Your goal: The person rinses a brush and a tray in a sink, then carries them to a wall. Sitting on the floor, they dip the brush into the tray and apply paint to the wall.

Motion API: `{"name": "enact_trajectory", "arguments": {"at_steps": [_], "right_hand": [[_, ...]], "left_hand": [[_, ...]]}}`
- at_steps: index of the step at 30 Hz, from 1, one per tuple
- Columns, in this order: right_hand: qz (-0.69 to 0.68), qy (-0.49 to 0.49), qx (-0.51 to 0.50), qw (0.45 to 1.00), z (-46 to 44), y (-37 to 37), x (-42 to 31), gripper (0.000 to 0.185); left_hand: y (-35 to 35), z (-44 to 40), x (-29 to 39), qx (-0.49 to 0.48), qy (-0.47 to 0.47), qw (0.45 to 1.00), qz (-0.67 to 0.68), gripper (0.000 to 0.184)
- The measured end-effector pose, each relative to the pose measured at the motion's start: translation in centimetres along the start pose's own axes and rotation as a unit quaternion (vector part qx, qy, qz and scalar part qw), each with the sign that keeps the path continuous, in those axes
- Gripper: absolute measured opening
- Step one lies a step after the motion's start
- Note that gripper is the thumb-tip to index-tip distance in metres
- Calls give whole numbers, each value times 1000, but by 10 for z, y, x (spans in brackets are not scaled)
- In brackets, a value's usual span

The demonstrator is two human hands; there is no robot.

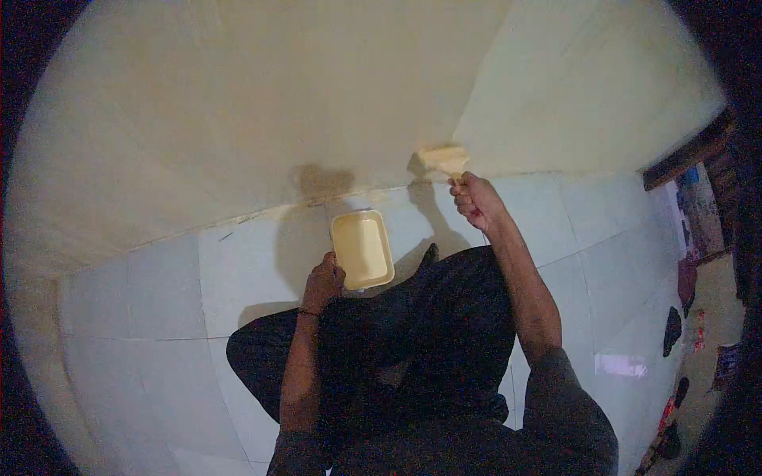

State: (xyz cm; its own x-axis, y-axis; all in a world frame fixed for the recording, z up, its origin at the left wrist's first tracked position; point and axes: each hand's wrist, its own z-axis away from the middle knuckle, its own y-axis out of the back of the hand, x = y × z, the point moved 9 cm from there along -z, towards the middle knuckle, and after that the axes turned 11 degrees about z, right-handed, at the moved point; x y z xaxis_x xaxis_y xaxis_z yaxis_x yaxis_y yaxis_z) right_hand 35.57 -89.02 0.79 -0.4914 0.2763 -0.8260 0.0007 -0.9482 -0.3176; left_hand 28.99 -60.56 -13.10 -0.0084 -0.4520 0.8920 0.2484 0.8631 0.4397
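Observation:
My left hand point(324, 279) is closed on the left side of a rectangular cream tub point(389, 252), with pale cream paint inside. The tub is above the tiled floor or resting on it, I cannot tell which, just in front of my folded legs. In my right hand point(478, 205) is the handle of a wide paintbrush point(444, 159). Its bristles are coated in cream paint and point up at the foot of the wall point(333, 95). Whether they touch the wall cannot be made out.
White floor tiles point(159, 293) run up to the wall, and my legs point(413, 333) are folded on them. A doorway with a dark wooden frame point(689, 151) stands at the right. Dark footwear point(672, 332) and small red items lie near it.

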Motion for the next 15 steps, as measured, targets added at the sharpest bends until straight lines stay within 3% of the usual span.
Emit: {"name": "enact_trajectory", "arguments": {"at_steps": [3,6,7,10,12,15], "right_hand": [[109,118,103,982,49,-21,-57,24],[112,238,69,962,96,-59,-123,28],[113,275,54,953,108,-68,-146,19],[147,388,64,907,137,-98,-224,18],[182,483,-72,854,147,-121,-272,32],[174,531,-3,829,162,-134,-304,22]], "left_hand": [[3,2,1,19,22,1000,-7,36],[-1,-1,3,-8,-19,999,-25,37],[2,0,7,-6,13,1000,-22,37],[2,1,4,-3,50,999,2,36],[0,0,-5,-3,52,998,19,36],[2,1,6,15,-7,1000,11,35]]}}
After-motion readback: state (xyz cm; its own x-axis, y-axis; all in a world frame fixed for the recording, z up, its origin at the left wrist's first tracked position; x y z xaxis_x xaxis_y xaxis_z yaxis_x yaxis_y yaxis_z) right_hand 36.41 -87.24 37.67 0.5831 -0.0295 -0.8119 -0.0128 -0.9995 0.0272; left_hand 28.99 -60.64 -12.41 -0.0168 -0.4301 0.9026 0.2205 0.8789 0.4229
